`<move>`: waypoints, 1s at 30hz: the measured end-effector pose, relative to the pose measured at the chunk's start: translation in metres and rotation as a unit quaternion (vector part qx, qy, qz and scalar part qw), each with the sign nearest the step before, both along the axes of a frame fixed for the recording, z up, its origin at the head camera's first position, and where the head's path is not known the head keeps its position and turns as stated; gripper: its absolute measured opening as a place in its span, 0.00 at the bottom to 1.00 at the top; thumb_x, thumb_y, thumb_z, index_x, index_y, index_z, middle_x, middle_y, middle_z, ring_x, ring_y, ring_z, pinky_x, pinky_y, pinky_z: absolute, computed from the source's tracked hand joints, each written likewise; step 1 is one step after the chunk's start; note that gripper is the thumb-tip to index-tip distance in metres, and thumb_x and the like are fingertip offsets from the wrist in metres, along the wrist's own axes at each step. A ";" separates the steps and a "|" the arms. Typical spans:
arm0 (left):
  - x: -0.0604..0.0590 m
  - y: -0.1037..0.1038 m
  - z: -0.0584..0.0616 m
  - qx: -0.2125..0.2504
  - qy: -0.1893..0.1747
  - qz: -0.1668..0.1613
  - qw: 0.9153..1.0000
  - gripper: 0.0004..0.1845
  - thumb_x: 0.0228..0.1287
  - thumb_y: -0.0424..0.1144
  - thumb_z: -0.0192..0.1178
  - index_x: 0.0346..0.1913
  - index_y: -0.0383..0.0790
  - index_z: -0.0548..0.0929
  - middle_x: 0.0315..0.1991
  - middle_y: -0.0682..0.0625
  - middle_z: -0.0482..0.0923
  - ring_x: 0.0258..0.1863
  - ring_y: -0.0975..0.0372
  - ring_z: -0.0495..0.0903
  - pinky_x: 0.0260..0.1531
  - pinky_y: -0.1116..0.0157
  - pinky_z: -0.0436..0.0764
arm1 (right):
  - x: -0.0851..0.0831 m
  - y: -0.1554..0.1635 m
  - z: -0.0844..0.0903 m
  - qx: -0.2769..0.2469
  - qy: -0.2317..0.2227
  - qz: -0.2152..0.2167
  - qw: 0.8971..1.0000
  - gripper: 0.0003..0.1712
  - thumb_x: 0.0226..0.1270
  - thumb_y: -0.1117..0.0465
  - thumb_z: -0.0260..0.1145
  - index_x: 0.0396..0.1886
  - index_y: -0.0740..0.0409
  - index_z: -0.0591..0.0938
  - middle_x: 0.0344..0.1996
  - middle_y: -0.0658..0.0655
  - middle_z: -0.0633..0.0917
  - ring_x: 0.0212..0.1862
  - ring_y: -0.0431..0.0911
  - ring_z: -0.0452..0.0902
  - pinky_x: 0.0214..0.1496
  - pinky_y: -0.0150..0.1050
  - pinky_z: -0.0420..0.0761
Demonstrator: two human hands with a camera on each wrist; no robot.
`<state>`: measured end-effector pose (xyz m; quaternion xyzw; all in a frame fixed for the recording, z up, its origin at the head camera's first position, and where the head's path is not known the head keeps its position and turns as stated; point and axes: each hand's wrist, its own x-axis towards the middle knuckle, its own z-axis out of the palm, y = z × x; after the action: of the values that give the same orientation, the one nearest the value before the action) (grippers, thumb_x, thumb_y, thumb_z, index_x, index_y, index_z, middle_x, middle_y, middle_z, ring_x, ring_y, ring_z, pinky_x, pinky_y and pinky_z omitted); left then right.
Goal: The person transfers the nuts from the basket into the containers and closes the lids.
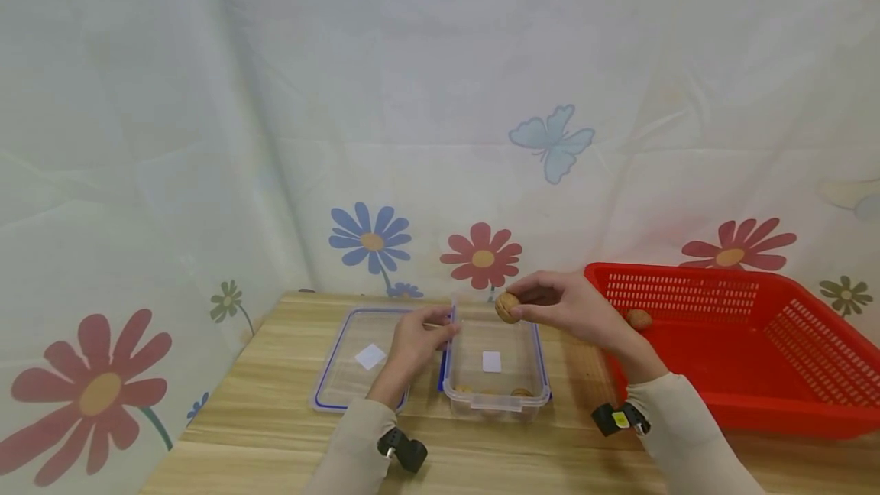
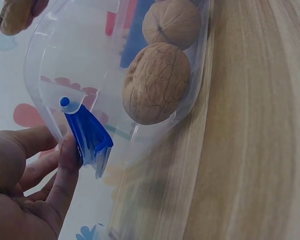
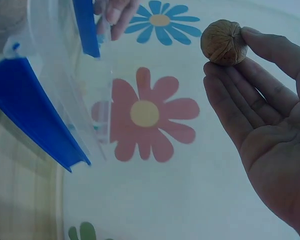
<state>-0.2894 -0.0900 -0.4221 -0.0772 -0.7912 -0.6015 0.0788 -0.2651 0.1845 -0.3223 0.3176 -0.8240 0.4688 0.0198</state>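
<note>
A clear plastic box [image 1: 496, 403] with blue latches stands uncovered on the table. My left hand [image 1: 417, 338] pinches its left rim between thumb and fingers, close to a hanging blue latch [image 2: 87, 132]. Several walnuts lie in the near end of the box; a large walnut [image 2: 157, 82] shows through the wall in the left wrist view. Above the box's far right part, my right hand [image 1: 574, 308] holds a walnut [image 1: 507, 307] between thumb and fingertips, apart from the rim. That same walnut [image 3: 224, 43] is plain in the right wrist view.
Left of the box, a clear lid [image 1: 347, 380] with a blue seal lies flat on the wooden table [image 1: 261, 396]. A red plastic basket [image 1: 694, 373] stands at the right, with a walnut [image 1: 639, 318] at its left side. A flowered curtain [image 1: 426, 98] hangs behind.
</note>
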 end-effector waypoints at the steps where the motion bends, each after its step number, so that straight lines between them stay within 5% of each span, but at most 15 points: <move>1: 0.000 0.000 0.000 0.002 0.002 -0.001 1.000 0.19 0.68 0.29 0.72 0.59 0.25 0.85 0.42 0.39 0.86 0.37 0.54 0.90 0.37 0.63 0.92 | 0.000 -0.003 -0.002 0.001 -0.005 0.006 1.000 0.20 0.73 0.59 0.75 0.61 0.60 0.86 0.50 0.56 0.90 0.51 0.50 0.88 0.55 0.35 0.88; 30: -0.002 -0.002 -0.002 0.004 0.001 -0.010 1.000 0.19 0.68 0.29 0.71 0.59 0.25 0.85 0.44 0.38 0.86 0.38 0.51 0.90 0.37 0.62 0.92 | -0.014 -0.045 -0.055 0.019 -0.036 0.063 0.997 0.17 0.72 0.61 0.75 0.57 0.62 0.88 0.47 0.55 0.90 0.48 0.49 0.87 0.54 0.35 0.88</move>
<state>-0.2913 -0.0916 -0.4237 -0.0856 -0.7880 -0.6052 0.0737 -0.2788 0.1393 -0.3772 0.3522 -0.8113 0.4645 -0.0455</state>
